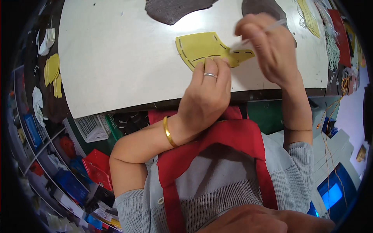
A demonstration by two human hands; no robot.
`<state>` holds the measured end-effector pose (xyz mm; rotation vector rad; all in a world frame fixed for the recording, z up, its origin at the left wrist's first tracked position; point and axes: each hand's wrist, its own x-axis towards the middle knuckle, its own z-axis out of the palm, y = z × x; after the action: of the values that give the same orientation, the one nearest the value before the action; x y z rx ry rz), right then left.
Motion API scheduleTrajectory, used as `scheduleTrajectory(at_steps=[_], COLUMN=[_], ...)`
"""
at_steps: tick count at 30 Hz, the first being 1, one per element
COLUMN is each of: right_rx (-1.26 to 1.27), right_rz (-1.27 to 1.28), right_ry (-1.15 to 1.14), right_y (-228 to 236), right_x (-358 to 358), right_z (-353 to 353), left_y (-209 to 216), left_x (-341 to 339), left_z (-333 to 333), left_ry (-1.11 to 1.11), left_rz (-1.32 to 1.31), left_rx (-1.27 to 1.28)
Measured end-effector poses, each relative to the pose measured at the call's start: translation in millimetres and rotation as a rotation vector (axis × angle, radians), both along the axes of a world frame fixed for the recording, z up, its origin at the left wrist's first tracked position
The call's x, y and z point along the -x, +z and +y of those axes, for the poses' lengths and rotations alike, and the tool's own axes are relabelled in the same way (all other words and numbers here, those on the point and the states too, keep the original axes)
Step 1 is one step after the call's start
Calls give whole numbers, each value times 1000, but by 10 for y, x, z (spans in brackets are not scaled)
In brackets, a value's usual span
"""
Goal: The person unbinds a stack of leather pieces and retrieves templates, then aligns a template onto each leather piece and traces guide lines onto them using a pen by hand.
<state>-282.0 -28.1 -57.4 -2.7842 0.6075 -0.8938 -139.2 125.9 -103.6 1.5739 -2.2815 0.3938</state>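
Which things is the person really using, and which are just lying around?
In use:
- yellow cut-out piece, pressed flat by the left hand
- thin white tool, pinched in the right hand

Lying about:
- dark brown pieces at the table's far edge
- yellow pieces off to the left
- red crate below

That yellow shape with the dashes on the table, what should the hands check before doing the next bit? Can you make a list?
1. Yellow piece lies flat on the white table: ok.
2. Left hand pins its near edge with the fingers: ok.
3. Right hand grips the thin white tool: ok.
4. Tool tip on the dashed line: cannot tell, blurred.
5. Dark pieces lie clear of the yellow piece: ok.
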Motion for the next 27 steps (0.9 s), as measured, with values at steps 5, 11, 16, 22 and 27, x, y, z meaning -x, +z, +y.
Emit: scheduleTrajectory(at_steps=[5,11,16,22,27], right_rx=[-553,-55,-393,-214,-463], right_rz=[293,54,240,318,145], right_ry=[284,237,256,203,1], right_y=[10,-195,-40,38,19], right_x=[-598,-863,-514,-173,-71], right_z=[194,-15,156,215,70], left_y=[-14,-27,-21,-17,58], left_x=[75,83,109,72,99], left_z=[103,35,99,70,-8], left_ry=[37,52,19,19,35], left_rz=[69,87,160,112,35], left_rx=[-93,-77,-118,-120,-71])
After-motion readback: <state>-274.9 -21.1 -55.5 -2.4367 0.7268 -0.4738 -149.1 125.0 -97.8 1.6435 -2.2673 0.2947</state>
